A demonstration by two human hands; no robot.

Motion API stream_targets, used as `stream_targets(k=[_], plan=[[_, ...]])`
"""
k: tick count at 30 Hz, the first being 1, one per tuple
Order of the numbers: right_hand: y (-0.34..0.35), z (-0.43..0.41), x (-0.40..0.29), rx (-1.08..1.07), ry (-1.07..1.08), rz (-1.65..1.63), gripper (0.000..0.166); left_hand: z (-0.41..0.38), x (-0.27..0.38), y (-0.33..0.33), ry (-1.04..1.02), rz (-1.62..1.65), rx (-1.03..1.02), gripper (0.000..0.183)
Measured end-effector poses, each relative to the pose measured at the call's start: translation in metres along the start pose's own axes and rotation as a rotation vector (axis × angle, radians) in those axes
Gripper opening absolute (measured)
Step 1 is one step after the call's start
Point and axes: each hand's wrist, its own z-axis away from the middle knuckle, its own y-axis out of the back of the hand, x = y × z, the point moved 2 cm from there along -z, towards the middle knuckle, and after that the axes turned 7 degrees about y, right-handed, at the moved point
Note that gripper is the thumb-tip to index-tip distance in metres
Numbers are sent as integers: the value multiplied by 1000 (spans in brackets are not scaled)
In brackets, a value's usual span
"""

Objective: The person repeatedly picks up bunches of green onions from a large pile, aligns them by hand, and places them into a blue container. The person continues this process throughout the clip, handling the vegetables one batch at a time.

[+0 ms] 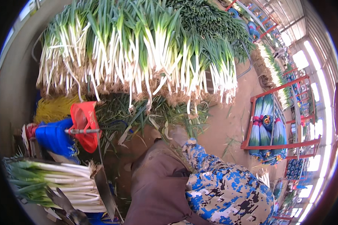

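At the lower left, my left hand (pixel 59 199), dark and with fingers apart, lies over the near side of a bundle of leeks (pixel 70 180). Their rooted ends face a metal plate (pixel 104 191). My right hand (pixel 178 135), pale and apparently gloved, hangs near my knee beside loose leaves; its fingers are too blurred to tell whether they hold anything. Beyond both hands, a wide pile of leeks (pixel 115 56) has its green tops away from me and its roots towards me. Trimmed leaves (pixel 146 112) lie below the pile.
A red bag (pixel 85 126) hangs on a metal bar (pixel 81 131) at left, beside a blue bundle (pixel 55 137) and yellow strands (pixel 55 108). At right, a red-framed rack (pixel 281 146) holds wrapped leek bundles (pixel 266 126). A curved metal rail (pixel 249 56) edges the pile.
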Motion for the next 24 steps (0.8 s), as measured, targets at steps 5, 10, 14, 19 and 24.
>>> stream_targets(k=[5, 10, 14, 19, 24], plan=[[19, -116, 80, 93, -71, -54, 47, 68, 186, 130, -44, 110, 49, 68], [82, -271, 107, 167, -183, -221, 61, 116, 440, 192, -169, -113, -480, 62], [90, -398, 156, 142, -291, -130, 89, 196, 553, 149, -360, 371, -439, 42], [109, -461, 161, -60, -374, -163, 91, 244, 621, 150, -363, 432, -884, 57], [130, -465, 166, -24, -316, -137, 59, 252, 633, 131, -539, 391, -945, 65]])
